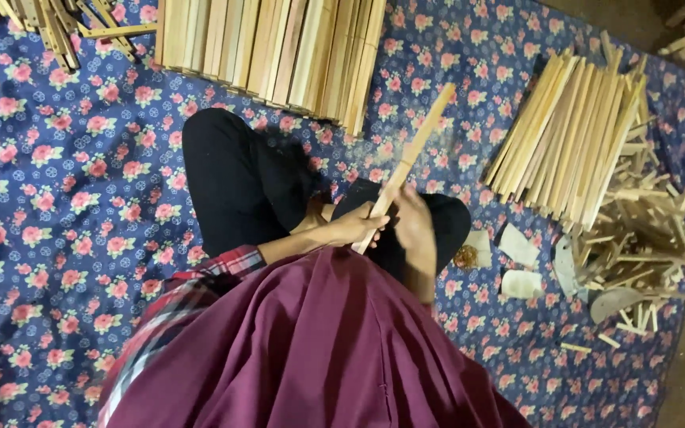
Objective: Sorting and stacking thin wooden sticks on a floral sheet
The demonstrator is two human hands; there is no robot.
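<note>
Over the person's lap, in the head view, a long pale wooden stick point(410, 158) slants up and away from the body. The left hand point(358, 226) is wrapped closed around its lower end. The right hand point(414, 222) sits just beside it against the stick, blurred, so I cannot tell how far it is closed. The stick looks light, stiff and dry, likely splintery at the edges; the lower end seems the best place to grip it. Beyond the stick lies a flat stack of wooden slats point(271, 51) on the flowered cloth point(57, 174). To the stick's right sits a bundle of sticks point(568, 139), with loose offcuts point(644, 238) past it. No containers show; everything lies straight on the cloth.
</note>
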